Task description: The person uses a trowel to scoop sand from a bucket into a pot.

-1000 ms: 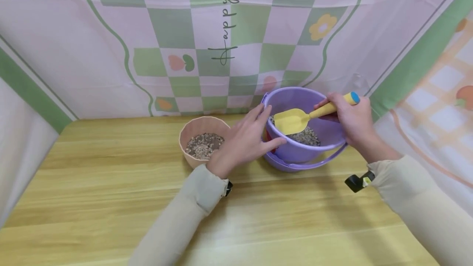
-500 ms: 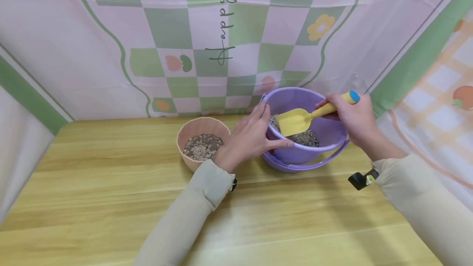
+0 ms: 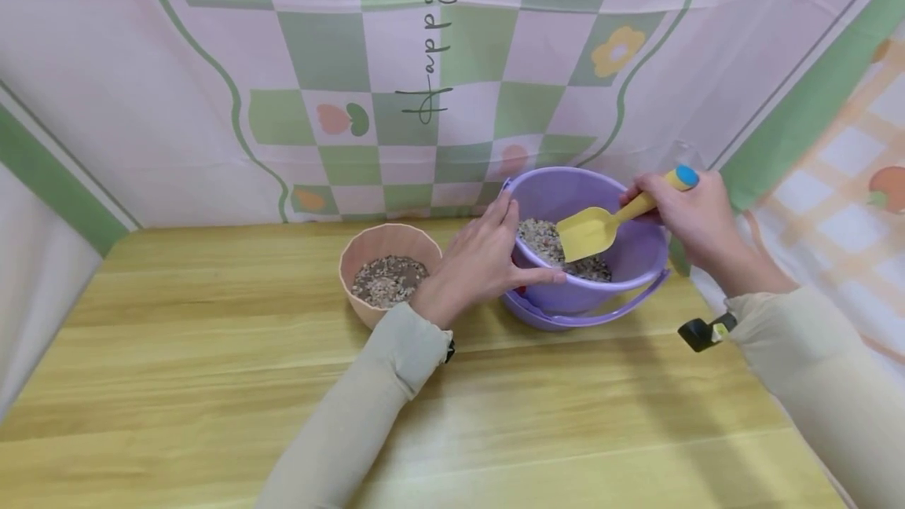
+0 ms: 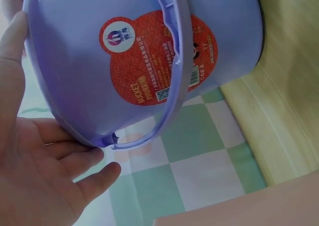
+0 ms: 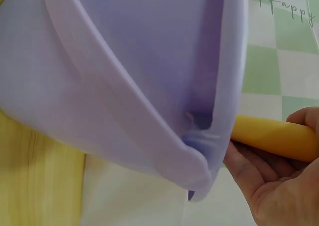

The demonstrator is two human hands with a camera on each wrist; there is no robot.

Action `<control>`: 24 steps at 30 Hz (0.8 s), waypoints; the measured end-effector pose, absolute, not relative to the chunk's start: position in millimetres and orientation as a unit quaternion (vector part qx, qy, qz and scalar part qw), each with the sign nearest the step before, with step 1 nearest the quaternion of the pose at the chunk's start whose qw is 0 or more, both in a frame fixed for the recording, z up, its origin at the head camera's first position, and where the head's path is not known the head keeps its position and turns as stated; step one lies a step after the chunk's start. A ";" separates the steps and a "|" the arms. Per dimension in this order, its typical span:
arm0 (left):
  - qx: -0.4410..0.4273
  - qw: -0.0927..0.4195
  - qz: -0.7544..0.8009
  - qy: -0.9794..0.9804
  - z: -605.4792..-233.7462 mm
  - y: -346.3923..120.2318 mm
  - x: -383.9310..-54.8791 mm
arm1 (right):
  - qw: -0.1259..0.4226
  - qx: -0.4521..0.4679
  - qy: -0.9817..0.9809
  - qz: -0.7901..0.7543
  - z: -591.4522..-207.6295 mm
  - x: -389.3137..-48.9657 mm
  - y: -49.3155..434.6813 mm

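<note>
In the head view, my right hand (image 3: 700, 214) grips the handle of a yellow toy shovel (image 3: 588, 234) with a blue end cap. Its blade hangs inside a purple bucket (image 3: 594, 179), over speckled gravel-like grains (image 3: 540, 238). My left hand (image 3: 477, 261) rests against the bucket's left rim, fingers extended and thumb stretched along the near side. The left wrist view shows those fingers (image 4: 70, 158) loosely spread by the rim, close to the handle's hinge. From the right wrist, the shovel's yellow handle (image 5: 274, 136) shows behind the rim; the blade is hidden there.
Left of the bucket stands a peach bowl (image 3: 368, 246) with similar grains, partly behind my left wrist. The bucket's bail handle (image 3: 608, 316) hangs down in front. A wooden table (image 3: 212, 368) is under everything, with a checkered cloth (image 3: 403, 45) behind it.
My right hand has moved to the right with the shovel, and more grains show beside the blade. The left hand has shifted slightly right, its thumb farther along the rim.
</note>
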State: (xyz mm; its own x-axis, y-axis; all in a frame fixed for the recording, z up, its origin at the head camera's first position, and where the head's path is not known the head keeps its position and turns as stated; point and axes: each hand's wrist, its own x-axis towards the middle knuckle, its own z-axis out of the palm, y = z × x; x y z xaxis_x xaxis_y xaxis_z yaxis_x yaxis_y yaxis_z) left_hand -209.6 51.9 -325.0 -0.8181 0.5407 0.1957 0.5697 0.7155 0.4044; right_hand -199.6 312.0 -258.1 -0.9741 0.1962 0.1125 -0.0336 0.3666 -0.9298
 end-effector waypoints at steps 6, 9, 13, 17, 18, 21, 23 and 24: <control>-0.300 0.039 -0.235 -0.924 -325.6 51.6 -208.9 | 0.090 -0.037 -0.863 0.496 -262.6 -199.8 315.3; -0.301 0.040 -0.239 -0.923 -325.8 51.3 -208.6 | 0.090 -0.028 -0.879 0.467 -266.4 -200.6 315.8; -0.300 0.036 -0.244 -0.922 -326.5 50.9 -208.7 | 0.099 -0.023 -0.884 0.456 -270.5 -203.0 317.0; -0.299 0.034 -0.242 -0.923 -327.2 50.3 -208.7 | 0.098 -0.023 -0.904 0.415 -272.2 -203.2 319.8; -0.298 0.034 -0.241 -0.923 -327.4 50.3 -208.8 | 0.098 -0.024 -0.912 0.398 -272.4 -202.7 320.4; -0.300 0.035 -0.242 -0.922 -327.4 50.3 -209.0 | 0.098 -0.028 -0.931 0.351 -272.7 -201.4 320.8; -0.301 0.037 -0.242 -0.922 -327.5 50.6 -209.6 | 0.104 -0.029 -0.939 0.326 -272.7 -201.4 319.8; -0.301 0.038 -0.242 -0.921 -327.6 50.7 -209.8 | 0.106 -0.030 -0.942 0.317 -272.5 -201.5 319.1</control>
